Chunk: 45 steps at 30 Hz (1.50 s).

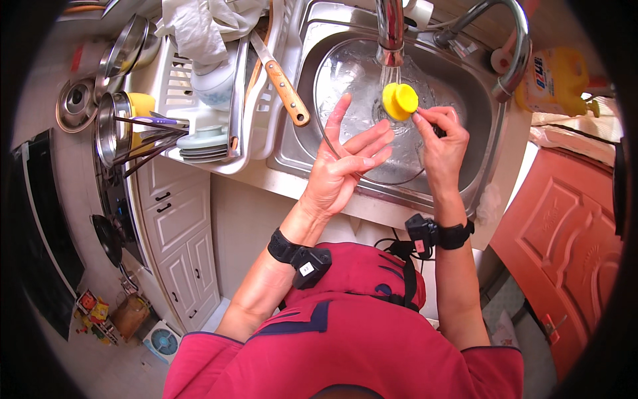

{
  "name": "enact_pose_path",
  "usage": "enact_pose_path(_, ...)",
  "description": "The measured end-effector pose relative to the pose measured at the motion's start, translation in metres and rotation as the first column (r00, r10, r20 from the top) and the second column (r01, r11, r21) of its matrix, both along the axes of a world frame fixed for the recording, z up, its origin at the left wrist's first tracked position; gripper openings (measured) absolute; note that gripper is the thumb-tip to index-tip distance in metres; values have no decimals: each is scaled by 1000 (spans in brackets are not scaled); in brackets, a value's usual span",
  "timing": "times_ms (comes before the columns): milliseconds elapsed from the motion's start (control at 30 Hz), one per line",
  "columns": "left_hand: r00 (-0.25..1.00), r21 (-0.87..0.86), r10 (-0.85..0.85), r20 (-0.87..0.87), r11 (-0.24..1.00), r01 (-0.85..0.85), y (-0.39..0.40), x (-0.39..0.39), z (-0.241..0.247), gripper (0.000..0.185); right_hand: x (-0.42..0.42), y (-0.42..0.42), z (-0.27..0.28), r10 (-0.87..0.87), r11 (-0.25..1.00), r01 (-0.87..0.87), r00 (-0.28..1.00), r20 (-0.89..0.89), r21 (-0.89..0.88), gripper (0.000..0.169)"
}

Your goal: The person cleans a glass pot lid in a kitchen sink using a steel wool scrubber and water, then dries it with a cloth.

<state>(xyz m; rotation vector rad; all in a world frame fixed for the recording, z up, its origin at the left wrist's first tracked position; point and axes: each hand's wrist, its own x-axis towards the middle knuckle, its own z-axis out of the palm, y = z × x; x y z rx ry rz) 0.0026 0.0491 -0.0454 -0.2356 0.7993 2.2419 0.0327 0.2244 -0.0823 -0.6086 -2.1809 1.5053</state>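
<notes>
My right hand (443, 134) pinches a yellow round plastic piece, like a knob or stopper (400, 101), at its lower right edge. Water from the chrome faucet (390, 50) runs down onto it, over the stainless steel sink (461, 75). Left of it, my left hand (349, 149) is held palm up at the sink's front, thumb and fingers spread. A thin dark cord (391, 184) crosses that palm and curves below towards my right hand; whether it joins the yellow piece cannot be seen. Some dark part shows behind my right fingers.
A wooden-handled knife (281, 85) juts from the white dish rack (239, 167) over the sink's left rim. The rack holds bowls, small plates (204, 144) and a white cloth (199, 30). A second curved faucet (521, 45) and a yellow jug (553, 82) stand at the right.
</notes>
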Motion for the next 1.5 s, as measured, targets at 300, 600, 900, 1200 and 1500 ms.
enact_pose_path(300, 998, 24, 49, 48, 998, -50, -2, 2, -6, 93, -1, -16, 14, 81, 983, -74, 996, -36, 171, 6)
enact_pose_path(600, 998, 15, 31, 61, 999, -32, -11, 4, -8, 93, -6, -9, 17, 125, 968, -124, 992, 10, 219, 6)
enact_pose_path(900, 999, 26, 38, 32, 999, -39, -15, -1, -9, 97, -11, -16, 20, 133, 940, -113, 990, -42, 321, 5)
enact_pose_path(1200, 998, 24, 24, 64, 999, -26, -19, -1, -9, 101, -28, -3, 14, 94, 934, -96, 995, 24, 343, 4)
enact_pose_path(1500, 996, 76, 75, 55, 994, -79, -18, -4, -13, 101, -12, -12, 23, 101, 843, -102, 994, 31, 528, 23)
